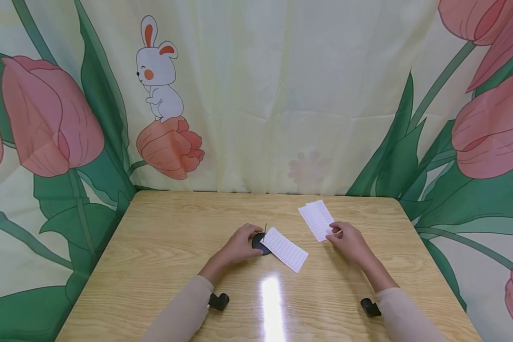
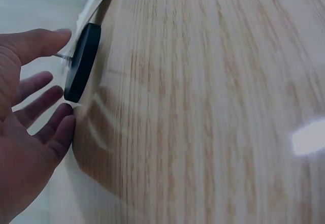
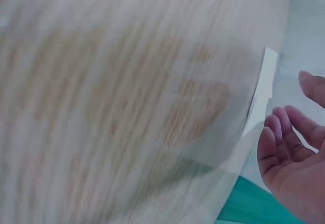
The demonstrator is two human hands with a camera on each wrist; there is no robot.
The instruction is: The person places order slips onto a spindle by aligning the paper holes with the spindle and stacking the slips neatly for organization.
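A receipt spike with a round black base (image 1: 257, 242) and a thin upright pin stands mid-table. My left hand (image 1: 241, 244) curves round the base from the left, thumb at the near edge and fingers at the far edge. In the left wrist view, the dark base (image 2: 84, 61) sits beside the thumb and fingertips. A white lined paper slip (image 1: 284, 250) slants right from the spike, its upper end over the base by the pin. My right hand (image 1: 348, 241) has its fingertips right at the near corner of two overlapping slips (image 1: 316, 219), thumb and fingers apart in the right wrist view.
The wooden table (image 1: 175, 223) ends at the back against a curtain (image 1: 248, 95) printed with tulips and a rabbit. A bright reflection lies on the near tabletop. Black devices (image 1: 219, 301) are worn at both wrists.
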